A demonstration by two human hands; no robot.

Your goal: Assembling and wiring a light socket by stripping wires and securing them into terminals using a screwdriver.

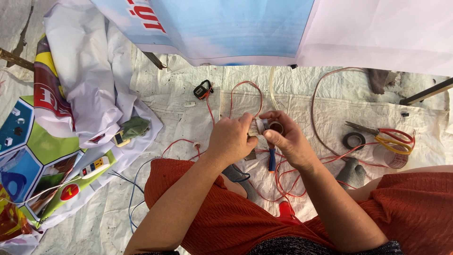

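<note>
From the head view I see my left hand (230, 138) and my right hand (287, 137) brought close together over the white tarp (188, 123), both working on one small thing. My right hand is curled around a small roll of brown tape (276, 126); the thumb lies across the near side and the fingers wrap over the top, so only part of the ring shows between them. My left hand is closed nearly to a fist, its fingertips pinching a pale grey piece (257, 127) that sits right at the edge of the roll, between the two hands. I cannot tell whether that piece is a tape end or a separate part. The roll lies at the tip end of my right hand's grip rather than deep in the palm, and touches the pinch of my left. Thin red wire (245, 84) loops across the tarp just beyond the hands and trails beneath them. Directly below the hands a blue-handled screwdriver (272, 159) lies on the tarp. To the right, well apart, are a black tape roll (354, 140) and scissors (382, 134) with red and yellow handles. Far to the left a white power strip (94, 166) rests on a printed banner (28, 156).
</note>
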